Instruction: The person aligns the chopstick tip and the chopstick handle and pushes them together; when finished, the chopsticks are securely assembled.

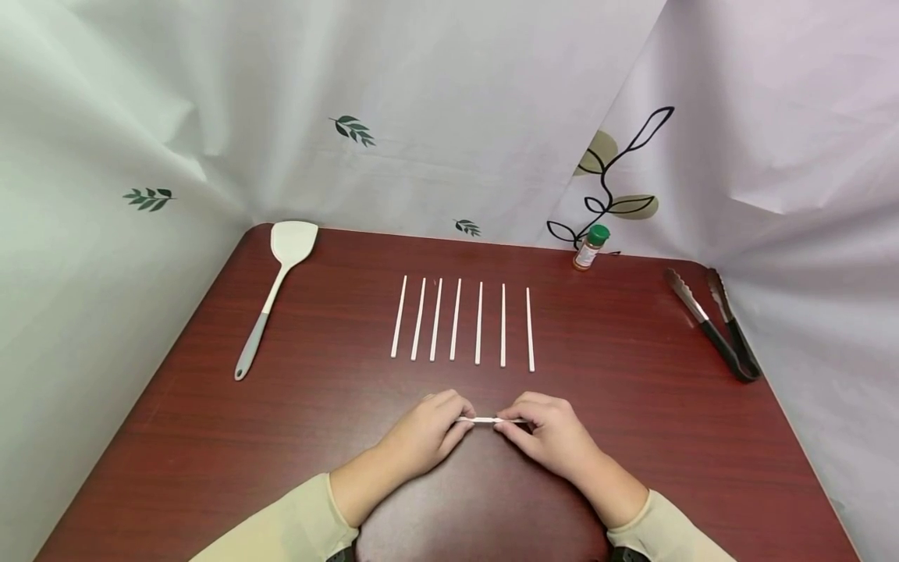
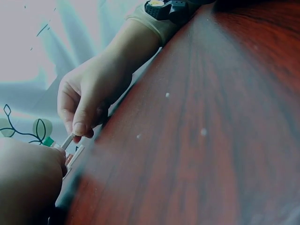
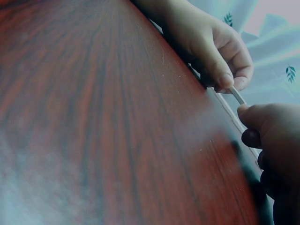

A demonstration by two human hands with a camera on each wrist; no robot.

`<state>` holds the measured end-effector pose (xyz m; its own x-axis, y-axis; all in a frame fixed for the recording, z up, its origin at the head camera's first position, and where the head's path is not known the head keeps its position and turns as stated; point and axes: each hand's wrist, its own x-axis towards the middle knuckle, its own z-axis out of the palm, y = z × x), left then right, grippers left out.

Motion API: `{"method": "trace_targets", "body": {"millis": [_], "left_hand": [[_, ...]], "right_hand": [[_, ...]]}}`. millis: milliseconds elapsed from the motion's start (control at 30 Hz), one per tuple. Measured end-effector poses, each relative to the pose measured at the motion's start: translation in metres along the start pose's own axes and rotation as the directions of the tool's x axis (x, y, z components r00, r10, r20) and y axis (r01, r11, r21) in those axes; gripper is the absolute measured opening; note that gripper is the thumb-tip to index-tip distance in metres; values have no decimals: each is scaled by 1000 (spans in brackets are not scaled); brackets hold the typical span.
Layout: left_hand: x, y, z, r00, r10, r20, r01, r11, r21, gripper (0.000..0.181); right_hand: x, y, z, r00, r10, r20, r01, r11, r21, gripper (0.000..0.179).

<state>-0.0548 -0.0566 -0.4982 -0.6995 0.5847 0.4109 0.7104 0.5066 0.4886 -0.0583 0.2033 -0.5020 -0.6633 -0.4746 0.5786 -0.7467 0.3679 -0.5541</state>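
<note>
Close to the front of the table, my left hand (image 1: 430, 431) and right hand (image 1: 551, 431) pinch one thin white stick (image 1: 485, 420) between thumbs and fingertips. It runs crosswise, level, with a short length bare between the two hands; both its ends are partly covered by fingers. In the left wrist view the stick (image 2: 68, 140) spans from the right thumb to the left fingers. The right wrist view has the same stick (image 3: 238, 95) above the tabletop. Beyond the hands, several similar white sticks (image 1: 455, 320) lie side by side in a row, pointing away from me.
A white spatula (image 1: 293, 242) with a grey handle lies at the left. At the back right stands a small jar with a green cap (image 1: 588, 248). Metal tongs with black handles (image 1: 719, 336) rest by the right edge. Pale printed cloth (image 1: 435, 101) surrounds the dark red table (image 1: 337, 312).
</note>
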Motion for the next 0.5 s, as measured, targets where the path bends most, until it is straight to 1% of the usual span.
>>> {"method": "trace_targets", "body": {"millis": [133,300,367,500], "left_hand": [[1,1,-1,1000,-2,9,2,1000,1,9],[1,2,0,1000,-8,12,8,1000,-21,9],[1,2,0,1000,-10,12,11,999,-32,8],[1,4,1,1000,-12,16,12,999,-43,8]], "right_hand": [[1,0,1,1000,-9,-9,9,1000,9,5],[1,-1,2,1000,-2,-10,2,1000,22,4],[1,-1,2,1000,-2,-12,3,1000,25,7],[2,-2,3,1000,-9,-16,9,1000,24,19]]}}
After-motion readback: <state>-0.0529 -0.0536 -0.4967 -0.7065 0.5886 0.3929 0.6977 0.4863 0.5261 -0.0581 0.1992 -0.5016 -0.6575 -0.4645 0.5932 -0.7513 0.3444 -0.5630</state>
